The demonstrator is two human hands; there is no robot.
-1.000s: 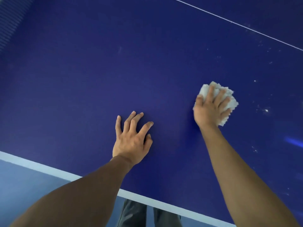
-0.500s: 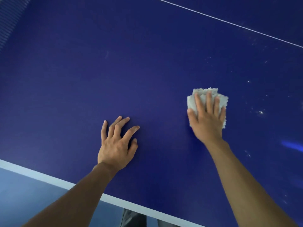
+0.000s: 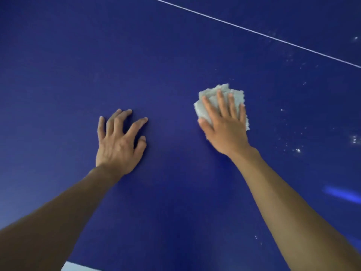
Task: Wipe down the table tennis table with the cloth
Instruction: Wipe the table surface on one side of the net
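Blue top: table tennis table (image 3: 166, 55) fills view; wipe stroke under way, I'd say.
Wiper: pale cloth (image 3: 207, 108) flat on top, right of centre.
R grip: right hand (image 3: 224, 130), fingers straight, pressing cloth.
L grip: left hand (image 3: 119, 141) splayed on bare top, holds nothing.
Next: prob. sweep right to white specks (image 3: 298, 150).
Room: open top all round; white line (image 3: 254, 32) beyond, edge stripe (image 3: 78, 267) near body.

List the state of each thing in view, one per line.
table: dusted with white specks to the right of the cloth
cloth: bunched, pressed flat under the right hand
right hand: fingers straight, pressing the cloth
left hand: fingers spread, resting on the table
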